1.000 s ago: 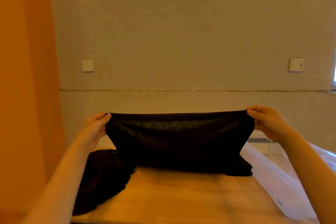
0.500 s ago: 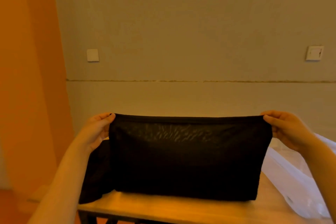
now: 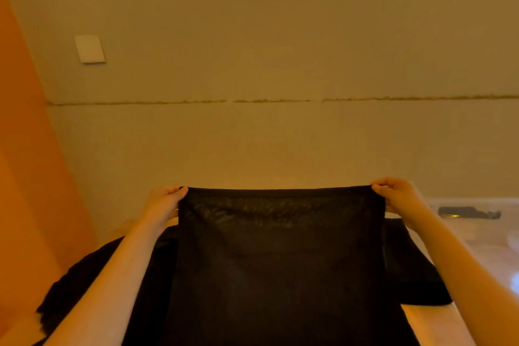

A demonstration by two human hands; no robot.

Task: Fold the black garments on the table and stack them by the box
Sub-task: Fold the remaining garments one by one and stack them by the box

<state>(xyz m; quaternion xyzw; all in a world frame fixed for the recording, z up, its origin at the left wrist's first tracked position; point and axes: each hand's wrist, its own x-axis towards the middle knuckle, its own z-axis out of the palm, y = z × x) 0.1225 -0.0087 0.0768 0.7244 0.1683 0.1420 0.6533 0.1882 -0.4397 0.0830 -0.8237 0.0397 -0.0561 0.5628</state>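
Two hands are up, each pinching one top corner of a black garment [image 3: 280,255]. Left hand [image 3: 164,205]: fingers [image 3: 175,191] curled over the hem, thumb pressed to the fabric at the upper left corner. Right hand [image 3: 400,196]: fingers [image 3: 386,184] curled and closed on the upper right corner. The top edge is pulled taut and roughly level between the two grips.

The garment is held upright in front of the wall [image 3: 280,50] and hangs as a flat panel. The weave is thin near the top, with light seen through it just under the hem; lower down it reads solid black. The bottom edge is cut off by the frame, so whether it touches anything below cannot be told.

Both forearms are bare and run up from the lower corners to the grips.

More black fabric [image 3: 84,284] is seen behind and to the left of the left forearm, with a ragged edge at its lower left. Another dark piece [image 3: 407,270] lies flat to the right, behind the held panel, partly covered by the right forearm. A strip of the tabletop [image 3: 438,326] is visible under the right forearm.

A clear plastic box [image 3: 477,233] is set far right, near the wall, with a dark object [image 3: 466,211] inside or behind it; which one cannot be told.

A white switch plate [image 3: 90,48] is mounted on the wall upper left. An orange surface [image 3: 25,177] fills the left edge.
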